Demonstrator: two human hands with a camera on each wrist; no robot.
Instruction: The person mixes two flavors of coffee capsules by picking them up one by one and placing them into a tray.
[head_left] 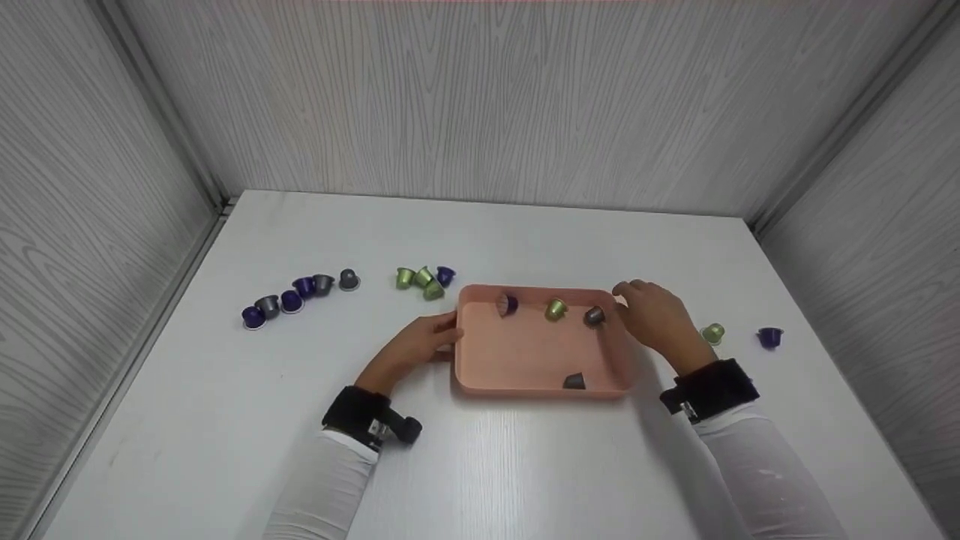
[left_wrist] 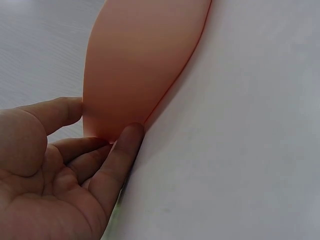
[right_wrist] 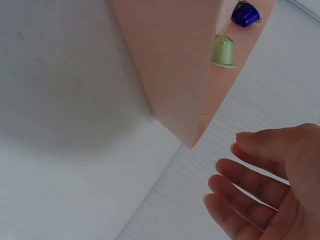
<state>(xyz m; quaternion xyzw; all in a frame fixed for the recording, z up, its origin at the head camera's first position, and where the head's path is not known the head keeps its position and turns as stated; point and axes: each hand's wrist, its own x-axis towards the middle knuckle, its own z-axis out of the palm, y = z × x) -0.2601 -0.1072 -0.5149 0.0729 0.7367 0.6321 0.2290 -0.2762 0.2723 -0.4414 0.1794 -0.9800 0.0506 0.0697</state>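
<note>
A pink rectangular tray (head_left: 517,352) is in the middle of the table in the head view. Inside it lie a purple coffee capsule (head_left: 508,304), a green capsule (head_left: 556,309) and two grey capsules, one at the right (head_left: 594,316) and one by the near wall (head_left: 574,381). My left hand (head_left: 412,345) grips the tray's left end; in the left wrist view thumb and fingers (left_wrist: 127,145) press on its wall (left_wrist: 140,60). Beside the far right corner is my right hand (head_left: 660,319), fingers parted and apart from the tray in the right wrist view.
Left of the tray, a row of purple and grey capsules (head_left: 292,301) runs across the white table (head_left: 225,420). Green capsules (head_left: 424,276) and a purple one (head_left: 445,276) cluster behind its left corner. Right of my right hand stand a green capsule (head_left: 713,333) and a purple capsule (head_left: 769,337).
</note>
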